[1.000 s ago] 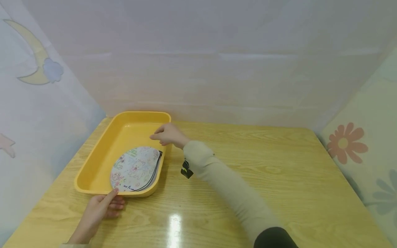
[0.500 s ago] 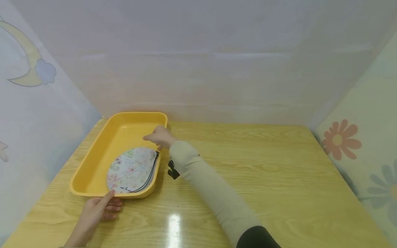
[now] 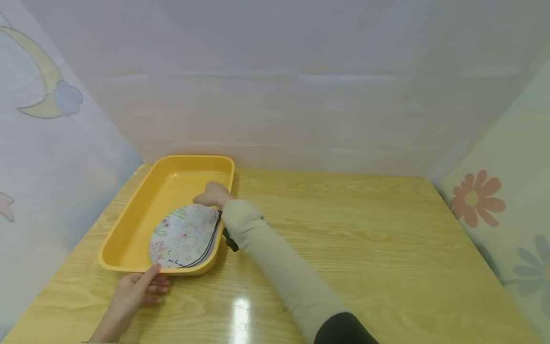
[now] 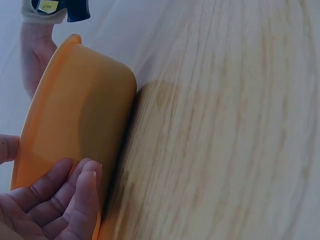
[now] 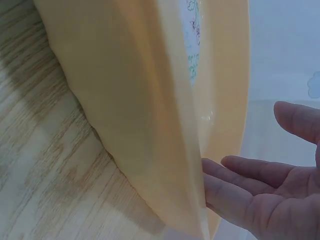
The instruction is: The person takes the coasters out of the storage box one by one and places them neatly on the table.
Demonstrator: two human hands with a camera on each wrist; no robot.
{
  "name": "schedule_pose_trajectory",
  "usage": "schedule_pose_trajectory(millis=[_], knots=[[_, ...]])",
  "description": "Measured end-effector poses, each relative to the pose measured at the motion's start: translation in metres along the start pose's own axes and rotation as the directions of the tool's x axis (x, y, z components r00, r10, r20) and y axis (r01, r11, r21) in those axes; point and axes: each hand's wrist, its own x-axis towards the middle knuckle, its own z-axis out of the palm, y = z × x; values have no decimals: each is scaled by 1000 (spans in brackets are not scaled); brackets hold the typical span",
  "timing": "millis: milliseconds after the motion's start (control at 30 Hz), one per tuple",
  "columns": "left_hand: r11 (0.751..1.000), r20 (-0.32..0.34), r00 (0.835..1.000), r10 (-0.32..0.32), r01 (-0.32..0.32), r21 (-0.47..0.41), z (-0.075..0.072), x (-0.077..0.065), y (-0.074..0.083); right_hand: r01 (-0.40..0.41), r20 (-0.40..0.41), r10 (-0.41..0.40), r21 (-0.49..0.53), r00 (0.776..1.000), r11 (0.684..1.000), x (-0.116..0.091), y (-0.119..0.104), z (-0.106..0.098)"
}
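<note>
A deep yellow tray stands at the left of the wooden table. In its near right part lies a stack of round sheets, the top one white with coloured line drawings, with dark edges showing on the right. My left hand grips the tray's near rim, thumb over the top and fingers against the outer wall. My right hand reaches over the right rim, just beyond the far end of the sheets. In the right wrist view its fingers extend loosely inside the rim, thumb held apart, nothing between them.
The wooden table extends to the right of the tray. A pale back wall rises behind it, with printed side walls showing a moon and a red flower. A black wrist strap hangs by the right sleeve.
My right hand has moved left and nearer, from over the right rim to the far end of the round sheets. My left hand keeps its hold on the near rim.
</note>
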Motion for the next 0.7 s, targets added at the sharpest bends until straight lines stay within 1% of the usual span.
schedule_pose_trajectory(millis=[300, 467, 700], knots=[[1000, -3, 1000, 4, -5, -18, 2, -2, -3, -12, 24, 13, -52, 1000, 999, 2, 2, 6], [1000, -5, 1000, 9, -9, -23, 3, -3, -4, -9, 33, 11, -53, 999, 999, 1, 4, 9], [1000, -6, 1000, 7, -8, -24, 4, -4, -5, -14, 86, 18, -51, 996, 999, 2, 6, 14]])
